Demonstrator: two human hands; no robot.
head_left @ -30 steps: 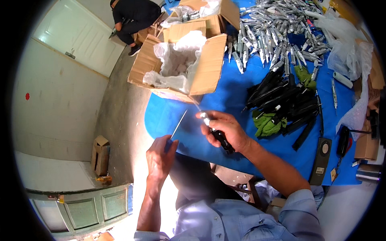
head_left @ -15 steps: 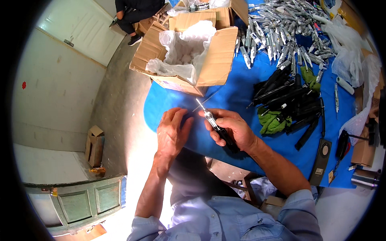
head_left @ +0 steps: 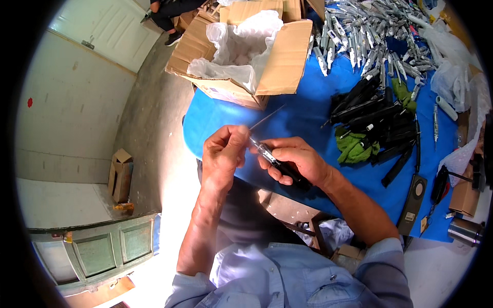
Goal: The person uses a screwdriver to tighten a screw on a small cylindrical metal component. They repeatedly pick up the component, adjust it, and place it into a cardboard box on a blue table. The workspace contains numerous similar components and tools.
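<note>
My right hand [head_left: 298, 161] is wrapped round a pen-shaped tool [head_left: 276, 162] with a black rear part and a clear and silver front, pointing up and left. At its thin front end, the thumb and fingers of my left hand [head_left: 224, 151] are pinched together. The fingers hide the very tip. Just beyond my hands a thin straight rod [head_left: 268, 117] lies on the blue cloth [head_left: 303, 110]. Right of my hands is a heap of black pen-shaped pieces [head_left: 372, 115] with a crumpled green cloth [head_left: 354, 146] among them.
An open cardboard box [head_left: 285, 61] lined with plastic stands ahead. A large pile of silver-grey pen-shaped tools [head_left: 367, 36] covers the far right. Plastic bags [head_left: 452, 66], a flat dark grey device [head_left: 412, 205] and a metal cylinder [head_left: 465, 229] are along the right. A person [head_left: 172, 15] sits beyond.
My left hand has moved up and right, and its fingers have closed at the tool's front end. The right hand keeps its hold. The view has tilted slightly, shifting the table upward.
</note>
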